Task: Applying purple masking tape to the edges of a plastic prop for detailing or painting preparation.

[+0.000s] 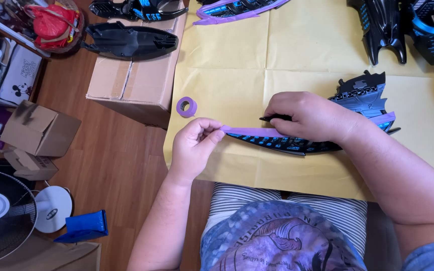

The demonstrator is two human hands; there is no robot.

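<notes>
Between the two hands, a strip of purple tape (257,131) runs along the upper edge of a black-and-blue plastic shell piece (327,135) lying on the paper-covered tabletop (297,55). The left hand (193,145) has its fingers (208,131) pinched together on the free end of the strip, just past the pointed tip of the piece. The right hand (312,116) lies flat over the middle of the piece, fingers together and pressing the strip down; a thin dark stick-like thing shows under them, too hidden to identify.

Likely troubles from this hold: if the left fingers pull off-line, the strip may wander away from the curved edge or wrinkle where it bends. A hard tug could lift what the right hand has already stuck, or stretch the tape thin. The free end may also fold back and stick to itself or to the paper. The tape roll (186,106) sits well apart beyond the left fingers, near the tabletop's edge beside a cardboard box (126,83).
</notes>
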